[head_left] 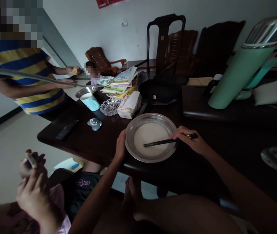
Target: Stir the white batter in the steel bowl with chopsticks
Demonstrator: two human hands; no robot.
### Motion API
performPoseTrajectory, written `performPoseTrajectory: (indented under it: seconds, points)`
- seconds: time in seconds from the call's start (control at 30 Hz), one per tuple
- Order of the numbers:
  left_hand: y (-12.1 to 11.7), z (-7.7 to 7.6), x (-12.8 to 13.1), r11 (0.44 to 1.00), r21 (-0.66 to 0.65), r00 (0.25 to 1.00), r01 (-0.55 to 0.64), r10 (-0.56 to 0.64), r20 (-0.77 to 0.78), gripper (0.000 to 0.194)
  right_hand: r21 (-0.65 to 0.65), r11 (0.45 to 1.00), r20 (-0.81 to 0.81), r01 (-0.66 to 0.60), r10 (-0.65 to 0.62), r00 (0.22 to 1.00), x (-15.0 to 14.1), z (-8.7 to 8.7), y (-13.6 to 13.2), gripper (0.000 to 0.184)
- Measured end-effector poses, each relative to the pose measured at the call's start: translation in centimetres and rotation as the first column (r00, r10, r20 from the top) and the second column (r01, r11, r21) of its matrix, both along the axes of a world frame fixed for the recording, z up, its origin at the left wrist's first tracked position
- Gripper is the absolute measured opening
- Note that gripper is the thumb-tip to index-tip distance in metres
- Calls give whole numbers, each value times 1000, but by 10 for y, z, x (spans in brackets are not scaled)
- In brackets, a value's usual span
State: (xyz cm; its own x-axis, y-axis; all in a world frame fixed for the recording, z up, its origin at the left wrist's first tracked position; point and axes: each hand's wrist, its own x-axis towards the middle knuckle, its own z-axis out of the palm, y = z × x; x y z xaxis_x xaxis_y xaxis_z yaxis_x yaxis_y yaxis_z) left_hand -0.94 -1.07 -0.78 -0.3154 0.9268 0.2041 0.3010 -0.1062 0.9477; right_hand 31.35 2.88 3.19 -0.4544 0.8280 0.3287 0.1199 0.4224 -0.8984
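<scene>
Your left hand point(120, 146) is steadying the round silver metal bowl of milky liquid point(153, 156) at the dark wooden table's edge point(99, 151), fingers curving on its rim; your right point(187, 138) is pinching black chopsticks point(161, 142) over it.

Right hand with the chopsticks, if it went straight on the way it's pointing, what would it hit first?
Probably the left inner wall of the metal bowl, reached by the chopsticks ahead of the right hand, with the left hand just outside. How deep the tips sit in the pale liquid is unclear.
</scene>
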Motion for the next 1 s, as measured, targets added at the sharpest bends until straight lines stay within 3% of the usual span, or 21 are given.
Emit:
performPoseTrajectory:
  seconds: [0.2,0.37,0.53,0.73,0.9,1.0]
  points:
    - [0,0,0,1000,-17,1000,-1,1,1,48,-55,984,-54,167,-170,984,5,0,2,34]
    - [1,-1,-1,1000,6,1000,1,-1,17,47,9,1000,14,-5,5,1000,-2,0,-2,26]
    - [1,0,0,1000,-8,1000,0,0,14,46,-26,989,-27,147,-148,989,2,1,0,31]
    - [-1,3,1,1000,-3,1000,-10,10,-11,49,-7,1000,23,-14,14,1000,-2,2,-3,29]
    - [-1,3,1,999,-30,1000,-14,14,-7,52,-62,986,-49,152,-155,987,2,4,0,35]
    - [-1,3,1,1000,-24,999,-17,16,-32,51,-39,997,-21,70,-70,997,0,5,-2,35]
